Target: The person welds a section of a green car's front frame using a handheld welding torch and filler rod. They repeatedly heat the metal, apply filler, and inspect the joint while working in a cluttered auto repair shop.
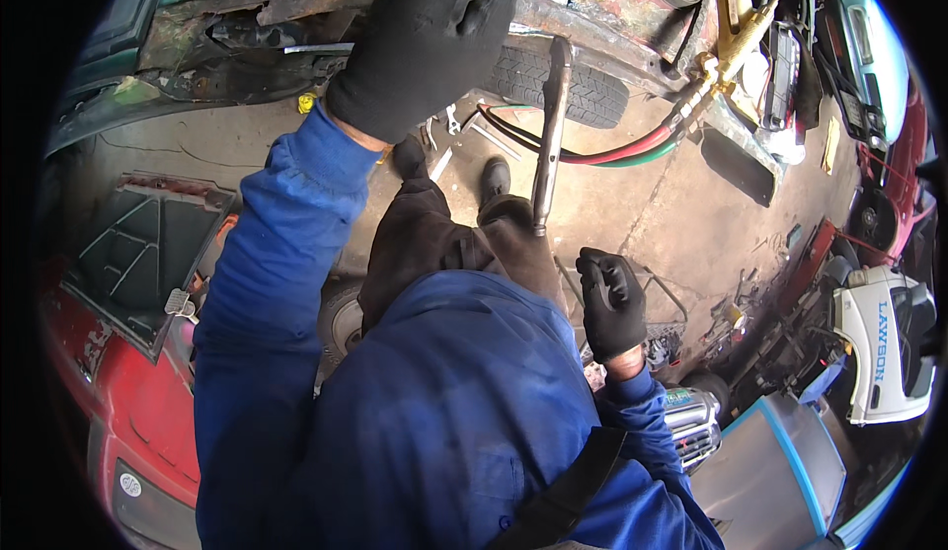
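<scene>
My left hand (425, 51), in a black glove, reaches up to the rusty car body panel (326, 2) at the top of the view. Its fingers look curled, partly cut off by the upper edge; a greyish piece shows beside them, and what they hold is hidden. Right of it, a long metal tool (551, 145), apparently locking pliers, stands out from the rusty frame rail (592, 56), touched by neither hand. Lower down, my right hand (610, 303), also black-gloved, hangs by my side with fingers curled in and nothing visible in them.
A tyre (583, 91) lies beneath the rail. Red and green hoses (632, 155) run to a brass torch (736, 51) at the right. Hand tools (459, 125) lie on the concrete by my boots. A red car panel (148, 412) is at left, a white machine cover (879, 348) at right.
</scene>
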